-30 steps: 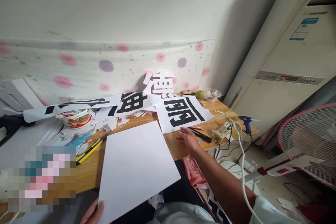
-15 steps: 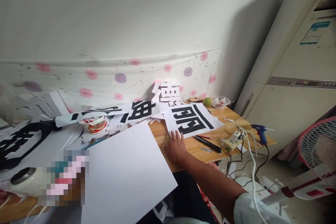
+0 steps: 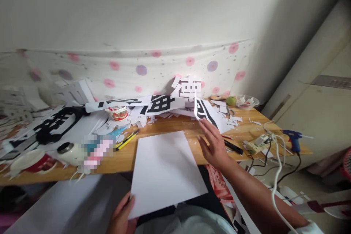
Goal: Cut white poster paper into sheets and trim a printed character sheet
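My left hand (image 3: 123,214) grips the lower left corner of a square white board (image 3: 167,175), thumb on top. The board's far part lies over the wooden table's edge. My right hand (image 3: 215,146) is just right of the board, its fingers stretched out and its thumb apart. Its fingertips are at the near edge of a white paper sheet (image 3: 223,125) printed with a bold black character; the sheet's left side curls up. Whether they touch the sheet I cannot tell. Beyond it, a cut-out white character (image 3: 188,86) leans against the wall cloth.
A yellow utility knife (image 3: 127,140), a black knife (image 3: 233,146), a paper bowl (image 3: 117,113) and a white flask (image 3: 71,153) lie about the wooden table (image 3: 161,122). A power strip (image 3: 257,143), white cable and blue glue gun (image 3: 294,140) are at the right. Scraps litter the back.
The white board has shifted right and its left corner now shows in my left hand. My right hand has lifted off the table; the printed sheet has curled up and moved back. The view has turned left.
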A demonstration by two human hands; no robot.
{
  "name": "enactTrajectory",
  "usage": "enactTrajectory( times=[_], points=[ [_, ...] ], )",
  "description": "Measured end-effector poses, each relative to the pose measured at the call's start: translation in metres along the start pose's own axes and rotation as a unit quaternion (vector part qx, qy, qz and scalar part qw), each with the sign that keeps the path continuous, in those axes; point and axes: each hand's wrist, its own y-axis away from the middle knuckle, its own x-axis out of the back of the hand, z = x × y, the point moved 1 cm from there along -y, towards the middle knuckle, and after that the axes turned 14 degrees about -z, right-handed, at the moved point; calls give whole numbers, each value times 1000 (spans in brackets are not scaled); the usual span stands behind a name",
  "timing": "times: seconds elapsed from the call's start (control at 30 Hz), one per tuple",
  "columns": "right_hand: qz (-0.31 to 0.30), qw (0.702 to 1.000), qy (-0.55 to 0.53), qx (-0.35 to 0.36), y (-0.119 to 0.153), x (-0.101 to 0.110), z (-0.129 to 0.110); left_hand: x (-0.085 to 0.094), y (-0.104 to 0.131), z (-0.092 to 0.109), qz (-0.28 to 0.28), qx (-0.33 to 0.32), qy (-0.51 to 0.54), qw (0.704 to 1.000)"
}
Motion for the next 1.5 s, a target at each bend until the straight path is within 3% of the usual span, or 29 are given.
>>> enactTrajectory(
  times=[0.1, 0.2, 0.27, 0.4, 0.6, 0.8, 1.0, 1.07, 1.1, 1.17, 1.23, 1.33, 1.5],
  points=[
    [-140, 976, -91, 137, 36, -5, -40, -24, -8, -2, -77, 26, 132, 988],
    [-265, 927, -166, 206, 74, -16, -65, -38, -15, -1, -133, 33, 235, 962],
    [-311, 901, -224, 201, 92, -18, -71, -42, -19, -1, -123, 27, 262, 957],
    [-379, 864, -310, 112, 115, -7, -70, -41, -29, -4, -105, 19, 282, 954],
    [-434, 821, -370, 1, 133, 10, -61, -42, -35, 5, -195, 81, 276, 938],
    [-468, 797, -382, -18, 119, 13, -61, -47, -39, 14, -204, 59, 170, 962],
    [-470, 770, -430, -32, 117, 10, -55, -45, -40, 9, -244, 54, 151, 956],
    [-419, 786, -448, -80, 126, 6, -39, -44, -38, 5, -249, 47, 153, 955],
    [-369, 811, -438, -122, 130, 3, -28, -43, -37, 4, -246, 44, 155, 956],
    [-236, 872, -358, -236, 136, -5, -5, -43, -35, 1, -241, 41, 160, 956],
    [-152, 904, -240, -320, 137, -17, 14, -44, -33, -2, -239, 38, 164, 956],
    [-159, 920, -130, -333, 125, -35, 32, -48, -32, -5, -240, 33, 165, 956],
    [-174, 931, -63, -315, 101, -64, 46, -53, -32, -9, -238, 23, 167, 957]
  ],
)
